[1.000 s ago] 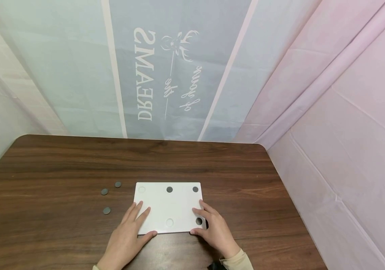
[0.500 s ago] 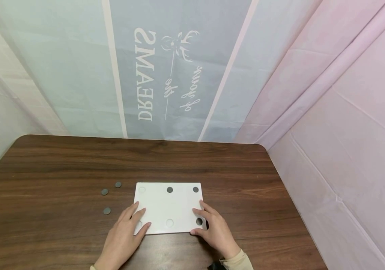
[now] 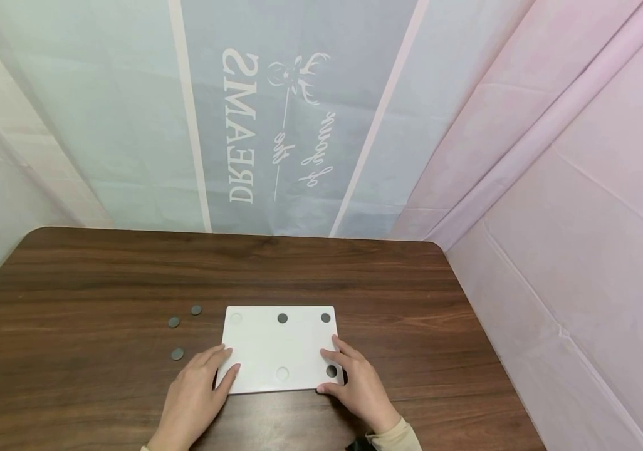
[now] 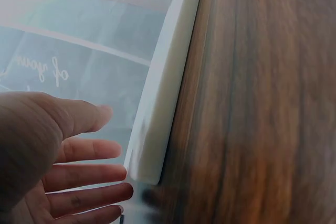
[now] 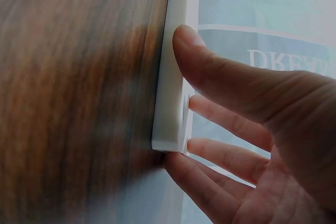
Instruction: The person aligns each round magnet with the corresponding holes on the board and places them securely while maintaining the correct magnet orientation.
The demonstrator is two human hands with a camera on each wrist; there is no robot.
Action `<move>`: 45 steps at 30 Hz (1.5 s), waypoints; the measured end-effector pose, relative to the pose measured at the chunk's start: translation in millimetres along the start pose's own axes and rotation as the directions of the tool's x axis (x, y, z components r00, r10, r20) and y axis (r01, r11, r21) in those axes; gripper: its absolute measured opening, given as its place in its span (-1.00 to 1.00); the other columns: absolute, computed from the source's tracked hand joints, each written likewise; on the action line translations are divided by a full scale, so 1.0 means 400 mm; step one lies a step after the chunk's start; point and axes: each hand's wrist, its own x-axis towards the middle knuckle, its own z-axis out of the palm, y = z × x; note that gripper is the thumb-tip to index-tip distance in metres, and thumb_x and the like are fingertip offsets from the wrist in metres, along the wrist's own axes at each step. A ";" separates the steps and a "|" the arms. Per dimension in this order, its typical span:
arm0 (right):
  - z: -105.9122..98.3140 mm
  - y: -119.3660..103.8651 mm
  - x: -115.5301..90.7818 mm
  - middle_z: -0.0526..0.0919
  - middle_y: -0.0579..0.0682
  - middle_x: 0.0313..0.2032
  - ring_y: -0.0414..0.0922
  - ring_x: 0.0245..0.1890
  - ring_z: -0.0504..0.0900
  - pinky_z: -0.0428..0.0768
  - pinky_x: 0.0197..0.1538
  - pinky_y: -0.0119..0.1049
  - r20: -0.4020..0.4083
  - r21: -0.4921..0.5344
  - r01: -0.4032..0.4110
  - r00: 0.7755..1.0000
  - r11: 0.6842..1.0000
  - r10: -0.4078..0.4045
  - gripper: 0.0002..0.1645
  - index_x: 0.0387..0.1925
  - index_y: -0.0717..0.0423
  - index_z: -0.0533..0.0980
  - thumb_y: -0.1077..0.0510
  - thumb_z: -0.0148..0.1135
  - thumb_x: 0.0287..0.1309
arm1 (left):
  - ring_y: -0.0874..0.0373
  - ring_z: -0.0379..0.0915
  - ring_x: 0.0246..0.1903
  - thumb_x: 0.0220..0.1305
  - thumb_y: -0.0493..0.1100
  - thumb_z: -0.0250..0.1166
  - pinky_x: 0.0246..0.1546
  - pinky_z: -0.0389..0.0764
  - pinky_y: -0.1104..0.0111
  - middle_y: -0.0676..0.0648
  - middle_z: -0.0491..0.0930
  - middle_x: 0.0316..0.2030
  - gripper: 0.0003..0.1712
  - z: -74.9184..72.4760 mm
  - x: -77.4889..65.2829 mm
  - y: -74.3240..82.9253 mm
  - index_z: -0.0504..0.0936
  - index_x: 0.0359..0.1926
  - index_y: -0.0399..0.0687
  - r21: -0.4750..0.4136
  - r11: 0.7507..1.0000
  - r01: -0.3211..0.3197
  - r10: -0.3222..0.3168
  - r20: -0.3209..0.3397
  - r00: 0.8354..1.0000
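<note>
A white rectangular board (image 3: 273, 344) with round recesses lies flat on the table. Dark grey discs fill its top middle (image 3: 282, 318), top right and bottom right recesses; the top left (image 3: 235, 317) and bottom middle recesses hold nothing. My right hand (image 3: 358, 385) grips the lower right corner, thumb on the front edge, fingers on the top and right side. My left hand (image 3: 192, 394) is at the lower left corner, its fingers extended, and hides the recess there. In the left wrist view, the fingers (image 4: 94, 178) lie close beside the board's end.
Three loose grey discs, one of them nearest the board (image 3: 196, 309), lie on the table left of it. The brown wooden table (image 3: 412, 300) has a fabric backdrop (image 3: 299, 213) behind it and a pale curtain (image 3: 581, 300) along the right.
My left hand has slid left and back toward me, from lying over the board to its left edge. The right hand, board and discs have stayed put.
</note>
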 end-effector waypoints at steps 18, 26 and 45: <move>-0.007 0.000 -0.001 0.48 0.16 0.24 0.12 0.18 0.51 0.53 0.09 0.05 0.009 0.003 -0.011 1.000 1.000 0.011 -0.33 0.03 0.05 0.62 -0.03 0.56 -0.22 | -0.27 0.58 -0.11 0.25 -0.25 0.26 -0.25 0.61 -0.10 -0.34 0.63 -0.08 -0.77 -0.016 0.040 -0.036 0.68 -0.12 -0.29 0.028 0.999 -0.021 0.020 0.013 1.000; -0.006 -0.002 0.000 0.47 0.16 0.24 0.12 0.18 0.51 0.53 0.09 0.04 0.005 0.003 -0.005 1.000 1.000 0.005 -0.33 0.03 0.05 0.62 -0.03 0.56 -0.22 | -0.31 0.54 -0.07 0.26 -0.26 0.23 -0.24 0.61 -0.10 -0.41 0.58 -0.04 -0.71 -0.017 0.064 -0.049 0.63 -0.07 -0.40 0.052 0.998 -0.023 0.022 0.016 1.000; -0.005 0.000 -0.001 0.47 0.16 0.25 0.13 0.17 0.51 0.53 0.08 0.07 0.003 0.008 0.000 1.000 1.000 0.000 -0.33 0.04 0.04 0.62 -0.05 0.55 -0.20 | -0.39 0.22 0.23 0.34 -0.25 0.13 0.00 0.49 -0.16 -0.52 0.28 0.23 -0.49 -0.012 0.098 -0.080 0.36 0.19 -0.55 0.079 0.997 0.025 -0.032 0.088 0.996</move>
